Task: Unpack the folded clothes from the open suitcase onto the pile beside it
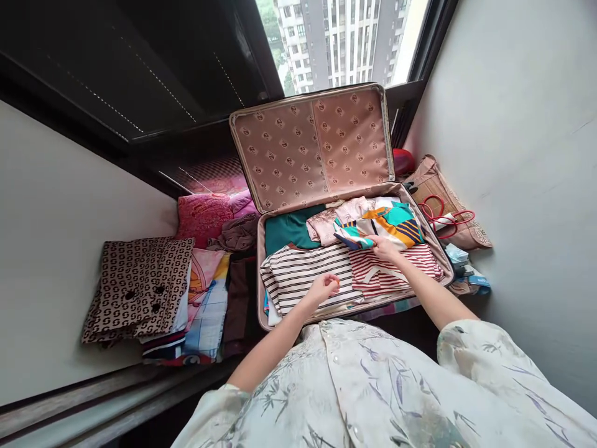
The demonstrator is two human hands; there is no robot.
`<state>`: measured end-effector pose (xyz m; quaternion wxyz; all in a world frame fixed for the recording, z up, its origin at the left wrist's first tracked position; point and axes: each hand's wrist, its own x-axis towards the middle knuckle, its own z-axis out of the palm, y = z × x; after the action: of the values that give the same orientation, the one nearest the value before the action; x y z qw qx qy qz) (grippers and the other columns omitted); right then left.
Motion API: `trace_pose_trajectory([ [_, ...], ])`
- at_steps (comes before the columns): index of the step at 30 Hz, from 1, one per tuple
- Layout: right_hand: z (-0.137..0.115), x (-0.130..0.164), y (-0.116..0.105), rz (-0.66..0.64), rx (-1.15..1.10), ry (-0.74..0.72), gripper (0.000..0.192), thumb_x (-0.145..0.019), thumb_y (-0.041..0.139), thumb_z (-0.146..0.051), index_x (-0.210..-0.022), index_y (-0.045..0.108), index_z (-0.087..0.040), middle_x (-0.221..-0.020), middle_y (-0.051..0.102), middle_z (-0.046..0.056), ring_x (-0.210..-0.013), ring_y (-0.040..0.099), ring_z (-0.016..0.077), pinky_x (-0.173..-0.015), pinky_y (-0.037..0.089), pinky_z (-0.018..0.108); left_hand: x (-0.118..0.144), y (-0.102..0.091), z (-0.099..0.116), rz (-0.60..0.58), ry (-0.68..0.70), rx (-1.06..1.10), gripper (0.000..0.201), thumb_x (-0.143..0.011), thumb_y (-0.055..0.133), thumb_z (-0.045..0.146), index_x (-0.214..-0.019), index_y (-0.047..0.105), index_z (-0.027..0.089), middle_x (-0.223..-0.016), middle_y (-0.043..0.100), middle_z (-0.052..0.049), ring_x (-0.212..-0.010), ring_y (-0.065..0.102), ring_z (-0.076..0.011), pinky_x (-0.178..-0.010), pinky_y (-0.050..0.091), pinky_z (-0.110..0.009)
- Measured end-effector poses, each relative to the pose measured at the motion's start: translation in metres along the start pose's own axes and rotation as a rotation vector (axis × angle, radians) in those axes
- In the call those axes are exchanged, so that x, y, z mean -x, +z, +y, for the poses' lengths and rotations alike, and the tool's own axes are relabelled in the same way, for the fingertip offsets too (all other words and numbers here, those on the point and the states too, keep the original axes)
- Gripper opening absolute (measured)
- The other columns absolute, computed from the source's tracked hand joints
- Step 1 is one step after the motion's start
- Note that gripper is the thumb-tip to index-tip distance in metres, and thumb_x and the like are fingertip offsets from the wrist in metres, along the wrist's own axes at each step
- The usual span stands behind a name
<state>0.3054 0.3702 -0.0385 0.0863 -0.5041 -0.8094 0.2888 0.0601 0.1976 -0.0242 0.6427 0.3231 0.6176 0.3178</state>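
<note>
Packing clothes into the open beige fabric-lined suitcase [326, 149] looks to be the step in hand. The right hand [383, 247] pinches the edge of a folded, multicoloured patterned silky cloth [382, 225] that lies at the back right of the case, touching the red-and-white striped garment [392, 267] below it. The left hand [321, 287] is loosely curled and holds nothing, resting on the brown-and-white striped folded top [303, 274] at the front left of the case. A folded dark green garment [289, 229] fills the back left corner. Beside the case, on the window ledge, lies a brown patterned folded jacket with dark buttons [140, 280]. The next move probably calls for flattening the patterned cloth without disturbing the folded stripes beneath.
</note>
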Motion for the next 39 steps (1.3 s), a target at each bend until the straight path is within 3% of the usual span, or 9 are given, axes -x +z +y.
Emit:
trace_pose_trajectory([
  [5, 0.008, -0.004, -0.028, 0.034, -0.047, -0.025, 0.035, -0.088, 0.046, -0.019, -0.110, 0.072, -0.013, -0.092, 0.073, 0.004, -0.088, 0.062, 0.0199, -0.081, 0.049, 0.028, -0.046, 0.033, 0.034, -0.015, -0.048, 0.334, 0.050, -0.081, 0.079, 0.062, -0.100, 0.065, 0.018, -0.107, 0.073, -0.014, -0.099, 0.071, -0.0221, -0.090, 0.056, -0.036],
  [9, -0.022, 0.043, -0.004, 0.011, -0.021, -0.083, 0.026, -0.088, 0.053, -0.019, -0.105, 0.072, -0.020, -0.092, 0.073, 0.004, -0.089, 0.062, 0.0194, -0.083, 0.047, 0.027, -0.068, 0.055, 0.047, -0.014, -0.121, 0.506, 0.066, -0.078, 0.068, 0.080, -0.103, 0.066, 0.018, -0.110, 0.072, -0.016, -0.105, 0.070, -0.0293, -0.092, 0.058, -0.047],
  [14, -0.053, 0.100, 0.048, -0.104, 0.013, -0.241, 0.028, -0.078, 0.072, -0.024, -0.106, 0.071, -0.017, -0.115, 0.071, 0.014, -0.107, 0.061, 0.0265, -0.094, 0.047, 0.035, -0.072, 0.068, 0.028, 0.075, -0.141, 0.407, 0.044, -0.065, 0.091, 0.043, -0.089, 0.067, 0.015, -0.083, 0.073, -0.009, -0.078, 0.071, -0.0234, -0.083, 0.059, -0.041],
  [17, -0.032, 0.098, 0.041, -0.092, -0.093, -0.305, 0.043, -0.080, 0.075, -0.038, -0.118, 0.068, -0.019, -0.126, 0.067, 0.013, -0.112, 0.060, 0.0277, -0.097, 0.048, 0.039, -0.075, 0.068, 0.018, 0.161, -0.131, 0.350, 0.039, -0.062, 0.091, 0.029, -0.089, 0.067, 0.015, -0.079, 0.073, -0.007, -0.074, 0.071, -0.0224, -0.082, 0.059, -0.041],
  [21, 0.032, 0.072, -0.001, 0.321, 0.031, 0.209, 0.055, -0.087, 0.066, -0.038, -0.137, 0.057, -0.016, -0.141, 0.056, 0.021, -0.127, 0.050, 0.0364, -0.104, 0.041, 0.049, -0.080, 0.068, 0.014, 0.272, -0.098, 0.261, 0.037, -0.066, 0.089, 0.026, -0.094, 0.068, 0.016, -0.083, 0.075, -0.008, -0.080, 0.074, -0.0250, -0.083, 0.059, -0.042],
  [24, 0.066, 0.057, -0.025, 0.329, 0.128, 0.504, 0.081, -0.080, 0.073, -0.041, -0.147, 0.044, -0.007, -0.141, 0.054, 0.029, -0.132, 0.043, 0.0442, -0.104, 0.037, 0.057, -0.081, 0.071, 0.012, 0.337, -0.075, 0.203, 0.036, -0.067, 0.089, 0.025, -0.095, 0.068, 0.017, -0.087, 0.076, -0.009, -0.089, 0.075, -0.0270, -0.085, 0.059, -0.041],
  [26, 0.071, 0.050, -0.031, 0.243, 0.161, 0.501, 0.083, -0.080, 0.072, -0.039, -0.148, 0.041, -0.003, -0.137, 0.057, 0.030, -0.132, 0.043, 0.0442, -0.104, 0.037, 0.057, -0.079, 0.074, 0.012, 0.386, -0.065, 0.140, 0.034, -0.066, 0.089, 0.024, -0.092, 0.067, 0.019, -0.090, 0.077, -0.010, -0.098, 0.074, -0.0288, -0.087, 0.058, -0.040],
  [33, 0.025, 0.049, -0.024, 0.093, 0.187, 0.392, 0.027, -0.082, 0.062, -0.024, -0.106, 0.070, -0.014, -0.101, 0.073, 0.016, -0.097, 0.066, 0.0278, -0.087, 0.046, 0.035, -0.066, 0.064, 0.011, 0.539, -0.020, -0.137, 0.025, -0.065, 0.088, 0.020, -0.078, 0.067, 0.020, -0.089, 0.076, -0.014, -0.108, 0.070, -0.0370, -0.093, 0.053, -0.044],
  [39, 0.049, 0.101, -0.040, 0.218, 0.147, 0.538, 0.035, -0.092, 0.051, -0.032, -0.119, 0.065, -0.013, -0.103, 0.072, 0.016, -0.097, 0.069, 0.0265, -0.083, 0.048, 0.032, -0.060, 0.062, 0.005, 0.283, 0.081, 0.174, 0.044, -0.070, 0.087, 0.043, -0.101, 0.070, 0.018, -0.101, 0.076, -0.009, -0.090, 0.072, -0.0242, -0.086, 0.056, -0.038],
])
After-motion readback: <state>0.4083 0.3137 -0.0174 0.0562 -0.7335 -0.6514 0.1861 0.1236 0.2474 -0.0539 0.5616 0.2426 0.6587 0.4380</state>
